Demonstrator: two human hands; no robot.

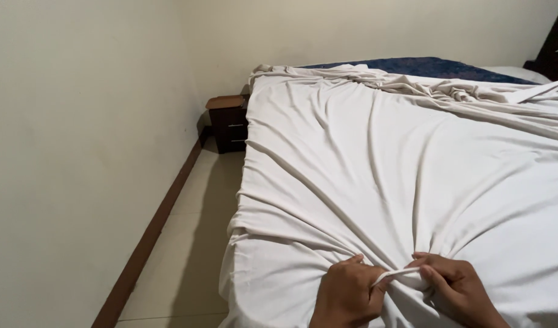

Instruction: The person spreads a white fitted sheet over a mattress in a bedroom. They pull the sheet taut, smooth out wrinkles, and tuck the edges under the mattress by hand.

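A wide white cotton bed sheet (376,170) spreads away from both hands and covers nearly the whole bed, its folds running like rays toward the spot where the hands meet. Far beyond the hands, at the head of the bed, the sheet lies bunched in a rumpled ridge, and past that ridge a strip of dark blue patterned mattress (431,65) shows bare. To the left of the hands, a pale tiled floor (182,243) runs along a cream wall with a brown skirting board (148,237). Well ahead and to the left, a small dark brown wooden bedside cabinet (230,123) stands against the bed's far corner. The left hand (347,294) is clenched around a gathered bunch of the sheet near the bed's near edge. The right hand (458,290), just beside it, pinches a twisted tail of the same bunch between its fingers (428,272).
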